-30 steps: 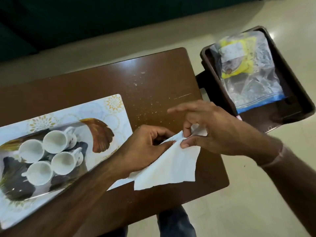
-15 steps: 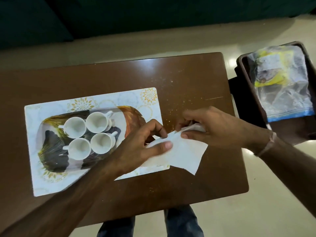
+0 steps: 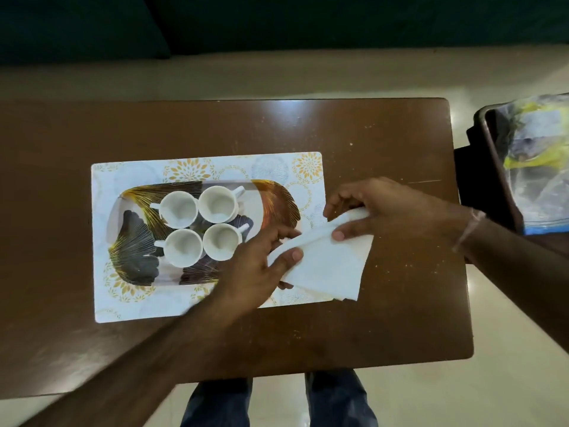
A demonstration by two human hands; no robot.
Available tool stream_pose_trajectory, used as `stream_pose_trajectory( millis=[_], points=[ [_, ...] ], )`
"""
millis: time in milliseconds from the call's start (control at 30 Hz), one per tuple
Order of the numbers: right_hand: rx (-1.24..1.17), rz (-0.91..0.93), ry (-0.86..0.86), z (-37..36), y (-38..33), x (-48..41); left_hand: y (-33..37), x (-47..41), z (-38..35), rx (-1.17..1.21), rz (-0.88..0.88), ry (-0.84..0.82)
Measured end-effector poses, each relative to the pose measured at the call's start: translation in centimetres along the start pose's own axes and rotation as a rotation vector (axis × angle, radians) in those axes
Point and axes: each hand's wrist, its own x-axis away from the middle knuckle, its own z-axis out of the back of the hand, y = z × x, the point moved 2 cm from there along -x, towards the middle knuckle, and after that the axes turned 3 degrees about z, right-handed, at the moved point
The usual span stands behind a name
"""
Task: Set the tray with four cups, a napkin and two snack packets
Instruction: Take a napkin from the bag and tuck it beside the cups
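Note:
A leaf-patterned tray (image 3: 135,260) rests on a white floral mat (image 3: 197,167) on the brown table (image 3: 400,318). Several white cups (image 3: 181,208) stand close together in the tray's middle, handles pointing outward. A white napkin (image 3: 329,266) is held over the tray's right end and the mat's edge. My left hand (image 3: 258,266) pinches its left side with thumb on top. My right hand (image 3: 391,211) grips its upper right corner. Snack packets in a clear zip bag (image 3: 542,167) lie off to the right.
The zip bag sits in a dark brown bin (image 3: 495,167) beside the table's right edge. A dark sofa (image 3: 277,23) runs along the far side. My legs (image 3: 277,402) show below the table's near edge. Pale floor surrounds the table.
The view has swung left, centring the tray. Both hands have carried the napkin leftward, from the bare table over the tray's right end.

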Motion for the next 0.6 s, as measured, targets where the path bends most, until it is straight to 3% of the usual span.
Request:
stream_pose_trajectory(
  millis=[200, 333, 467, 600],
  points=[
    [-0.335, -0.163, 0.068, -2.6, 2.1, -3.9, -4.8, 3.0, -3.0, 0.486, 0.37, 0.381],
    [-0.323, -0.243, 0.191, -5.5, 2.4, -6.4, -7.1, 2.9, -3.0, 0.643, 0.505, 0.607],
    [-0.181, -0.211, 0.304, -8.1, 1.6, -8.6, -9.2, 2.5, -1.7, 0.457, 0.473, 0.751],
    [0.089, -0.148, 0.376, -10.1, 0.2, -9.8, -10.1, 2.6, -0.7, -0.043, 0.404, 0.87]
  ],
)
